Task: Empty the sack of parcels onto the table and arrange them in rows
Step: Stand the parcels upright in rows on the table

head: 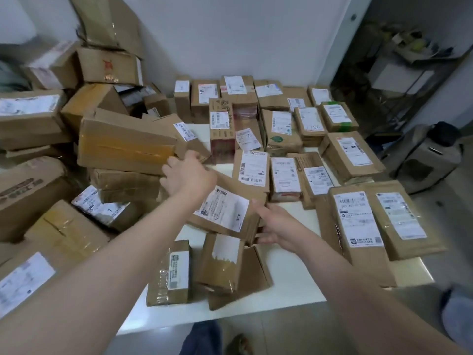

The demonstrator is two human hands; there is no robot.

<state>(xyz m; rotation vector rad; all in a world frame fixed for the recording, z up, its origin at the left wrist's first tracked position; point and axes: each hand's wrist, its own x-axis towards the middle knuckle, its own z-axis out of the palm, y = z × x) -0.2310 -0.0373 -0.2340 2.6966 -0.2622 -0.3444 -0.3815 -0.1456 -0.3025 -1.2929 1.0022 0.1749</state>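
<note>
- Left edge of the table (281, 285): a big heap of boxes (122, 147), all jumbled, so plenty left to sort.
- Middle: the flat parcel (225, 211) is held by both hands. The left hand (189, 172) curls over its far end and the right hand (276, 224) grips its near edge.
- Right side, up to the far corner: rows of parcels (332, 139) already laid out, I'd guess about half done.

Worn on the head, facing forward and steeply down over the white table (294, 290) — wide-angle, bending straight edges toward the borders. Close in: near enough to fill the lower half with both forearms, left hand (188, 172) and right hand (277, 224) set about mid-frame at a labelled parcel (222, 211). Reaches past the rows of parcels (309, 124) to the back wall, with floor along the bottom and right. One view only.
</note>
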